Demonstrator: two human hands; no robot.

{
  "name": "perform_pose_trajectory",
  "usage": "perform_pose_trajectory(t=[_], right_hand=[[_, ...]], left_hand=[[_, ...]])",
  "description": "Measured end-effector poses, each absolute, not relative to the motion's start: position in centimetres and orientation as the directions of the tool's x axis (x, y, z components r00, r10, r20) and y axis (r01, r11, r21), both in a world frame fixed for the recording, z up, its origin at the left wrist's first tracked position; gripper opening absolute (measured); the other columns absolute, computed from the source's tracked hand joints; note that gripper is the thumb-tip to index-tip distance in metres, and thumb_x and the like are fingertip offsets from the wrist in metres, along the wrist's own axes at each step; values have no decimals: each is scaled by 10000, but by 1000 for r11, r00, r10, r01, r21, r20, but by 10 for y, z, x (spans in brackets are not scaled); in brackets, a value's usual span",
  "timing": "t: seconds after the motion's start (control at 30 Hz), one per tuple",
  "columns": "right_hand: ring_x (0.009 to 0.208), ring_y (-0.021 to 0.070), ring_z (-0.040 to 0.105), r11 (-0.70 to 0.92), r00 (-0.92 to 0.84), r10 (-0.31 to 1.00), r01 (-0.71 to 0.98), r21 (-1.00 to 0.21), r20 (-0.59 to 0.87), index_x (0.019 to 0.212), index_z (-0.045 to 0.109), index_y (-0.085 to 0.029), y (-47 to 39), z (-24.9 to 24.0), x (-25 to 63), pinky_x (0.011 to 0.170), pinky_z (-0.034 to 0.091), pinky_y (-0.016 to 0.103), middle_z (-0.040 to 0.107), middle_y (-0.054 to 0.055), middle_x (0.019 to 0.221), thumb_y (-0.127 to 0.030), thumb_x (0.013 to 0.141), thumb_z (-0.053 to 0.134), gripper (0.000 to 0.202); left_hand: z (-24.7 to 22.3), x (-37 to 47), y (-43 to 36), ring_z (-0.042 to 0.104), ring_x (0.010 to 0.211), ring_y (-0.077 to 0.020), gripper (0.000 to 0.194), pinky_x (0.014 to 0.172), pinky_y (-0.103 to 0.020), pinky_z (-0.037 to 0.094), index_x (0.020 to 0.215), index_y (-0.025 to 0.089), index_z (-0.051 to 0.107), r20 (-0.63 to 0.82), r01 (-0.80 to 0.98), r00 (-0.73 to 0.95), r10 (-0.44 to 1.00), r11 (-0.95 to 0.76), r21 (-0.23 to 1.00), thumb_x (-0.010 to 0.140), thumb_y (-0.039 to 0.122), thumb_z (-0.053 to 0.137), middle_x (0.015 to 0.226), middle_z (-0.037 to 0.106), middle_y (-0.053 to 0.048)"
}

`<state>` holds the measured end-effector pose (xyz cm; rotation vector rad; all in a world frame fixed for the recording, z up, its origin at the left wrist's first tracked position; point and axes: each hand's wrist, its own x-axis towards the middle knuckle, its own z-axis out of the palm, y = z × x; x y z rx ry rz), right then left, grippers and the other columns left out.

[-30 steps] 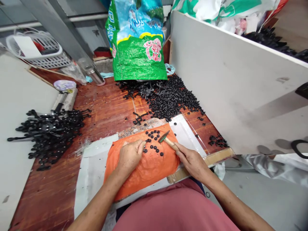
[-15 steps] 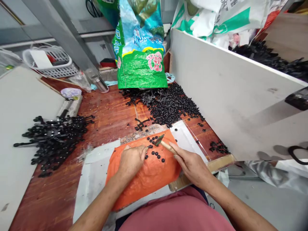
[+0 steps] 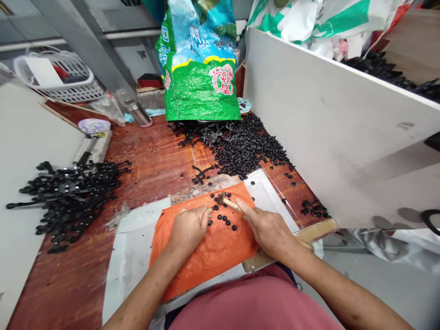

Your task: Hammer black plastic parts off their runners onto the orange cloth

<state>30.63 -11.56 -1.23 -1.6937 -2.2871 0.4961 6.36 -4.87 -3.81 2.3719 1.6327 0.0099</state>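
My right hand (image 3: 270, 230) grips a small hammer (image 3: 232, 203) by its pale wooden handle. The hammer's dark head is low over several small black round pieces (image 3: 224, 218) on an orange cloth (image 3: 202, 263). My left hand (image 3: 189, 228) rests on the cloth, its fingers pinched together. A black round piece (image 3: 215, 207) shows right at those fingertips; whatever lies inside the pinch is mostly hidden. Behind the cloth, a few black branched parts (image 3: 202, 174) lie on the brown tabletop (image 3: 151, 146).
At left is a heap of black strap-like parts (image 3: 75, 197). A mound of small black pieces (image 3: 244, 146) spreads before a green and blue sack (image 3: 202, 91). A grey-white panel (image 3: 330, 133) bounds the right side. A metal flask (image 3: 137, 112) and white basket (image 3: 74, 89) stand at back left.
The hammer has turned in my right hand, and its head has shifted slightly left and up. My left hand stays nearly in place. The camera view has tilted a little.
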Motion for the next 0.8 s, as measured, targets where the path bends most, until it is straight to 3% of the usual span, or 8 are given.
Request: perform_pose_trajectory(t=[0.17, 0.3, 0.43, 0.57, 0.7, 0.8], right_hand=[[845, 217, 699, 325, -314, 944, 840, -434, 98, 1649, 214, -299, -117, -15, 306, 764, 542, 309, 742, 83, 1025, -149, 1028, 346, 652], [699, 202, 682, 307, -340, 940, 878, -368, -27, 1616, 322, -300, -117, -16, 305, 671, 520, 283, 710, 47, 854, -94, 985, 383, 667], [884, 220, 703, 301, -317, 947, 836, -459, 45, 1644, 220, -308, -117, -14, 306, 795, 536, 310, 742, 73, 1024, -152, 1032, 358, 646], [773, 234, 702, 276, -324, 943, 884, -377, -72, 1629, 283, -287, -116, -15, 305, 711, 532, 322, 730, 68, 913, -143, 1027, 336, 622], [845, 226, 705, 280, -323, 945, 881, -382, -50, 1645, 219, -320, -114, -15, 303, 731, 521, 303, 740, 71, 997, -197, 1058, 348, 614], [758, 213, 703, 270, -315, 943, 913, -306, -107, 1638, 252, -306, -112, -15, 298, 670, 497, 279, 738, 64, 924, -161, 1039, 362, 626]], left_hand=[[-41, 63, -48, 730, 781, -226, 409, 776, -333, 392, 795, 195, 699, -143, 915, 373, 917, -338, 223, 1045, 323, 402, 841, 803, -65], [-41, 62, -48, 726, 767, -223, 412, 775, -332, 393, 799, 194, 705, -142, 919, 364, 920, -331, 212, 1045, 323, 400, 832, 803, -67], [-39, 63, -49, 723, 768, -222, 414, 776, -329, 395, 782, 196, 697, -155, 921, 363, 919, -328, 212, 1045, 328, 405, 823, 799, -60], [-36, 65, -49, 720, 765, -231, 403, 775, -334, 398, 814, 190, 709, -171, 933, 342, 924, -311, 184, 1043, 328, 408, 844, 802, -72], [-33, 67, -49, 716, 775, -226, 386, 755, -321, 390, 828, 196, 720, -194, 937, 337, 921, -308, 165, 1040, 319, 422, 835, 800, -65], [-30, 69, -49, 711, 773, -222, 387, 741, -314, 382, 832, 207, 727, -201, 945, 321, 926, -297, 140, 1040, 329, 425, 818, 796, -60]])
